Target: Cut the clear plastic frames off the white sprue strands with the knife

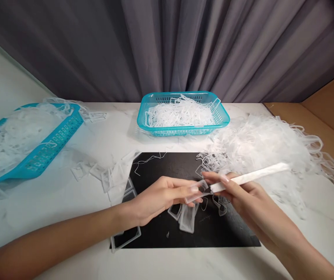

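Note:
My left hand (169,196) pinches a small clear plastic frame (195,193) between thumb and fingers, above a black mat (161,167). In my right hand (239,190) is a long white stick-like tool (256,174), its lower end pointing at the frame's right side. Whether that tip touches the plastic, I cannot tell. The right fingertips are close to the frame's upper edge. Below the hands, a clear rectangular piece (187,219) lies on the mat beside thin curled plastic loops (220,205). A larger clear frame (126,239) rests at the mat's lower left corner, partly under my left forearm.
A turquoise basket (181,132) of thin plastic strips stands at the back. Another turquoise basket (58,134), heaped with clear pieces, is on the left. A big pile of translucent scraps (266,144) spreads across the right, near a cardboard box (327,91). Grey curtain (167,46) hangs behind.

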A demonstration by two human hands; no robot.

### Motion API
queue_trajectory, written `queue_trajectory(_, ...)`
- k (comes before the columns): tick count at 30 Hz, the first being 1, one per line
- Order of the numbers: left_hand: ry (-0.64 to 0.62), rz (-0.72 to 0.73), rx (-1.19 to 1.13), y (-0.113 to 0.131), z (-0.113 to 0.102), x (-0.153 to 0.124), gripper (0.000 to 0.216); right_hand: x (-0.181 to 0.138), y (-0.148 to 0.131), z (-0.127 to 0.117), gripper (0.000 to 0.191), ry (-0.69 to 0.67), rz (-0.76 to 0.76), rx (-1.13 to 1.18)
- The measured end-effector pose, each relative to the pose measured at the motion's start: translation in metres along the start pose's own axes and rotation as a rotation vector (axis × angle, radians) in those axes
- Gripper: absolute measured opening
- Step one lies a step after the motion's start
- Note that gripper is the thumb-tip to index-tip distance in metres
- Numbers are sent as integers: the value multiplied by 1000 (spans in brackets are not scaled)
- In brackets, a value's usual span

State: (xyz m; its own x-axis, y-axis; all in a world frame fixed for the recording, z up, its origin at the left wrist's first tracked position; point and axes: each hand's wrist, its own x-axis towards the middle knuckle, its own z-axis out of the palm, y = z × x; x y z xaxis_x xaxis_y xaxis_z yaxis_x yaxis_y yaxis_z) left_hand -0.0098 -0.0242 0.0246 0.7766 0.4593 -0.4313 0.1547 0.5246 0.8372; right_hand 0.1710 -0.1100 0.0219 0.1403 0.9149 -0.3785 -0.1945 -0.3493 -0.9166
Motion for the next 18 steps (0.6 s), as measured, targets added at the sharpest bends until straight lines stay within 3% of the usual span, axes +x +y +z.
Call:
queue_trajectory(2,-55,22,10,0,1,-1,35,1,1,3,24,-124,68,112)
queue_trajectory(5,-63,40,28,-1,2,-2,41,2,0,7,25,-191,76,169)
queue_trajectory(13,54,34,147,-5,4,-5,41,3,3,4,25,-78,8,129)
queue_trajectory(18,114,59,161,-2,7,-5,37,3,1,8,29,-90,43,144)
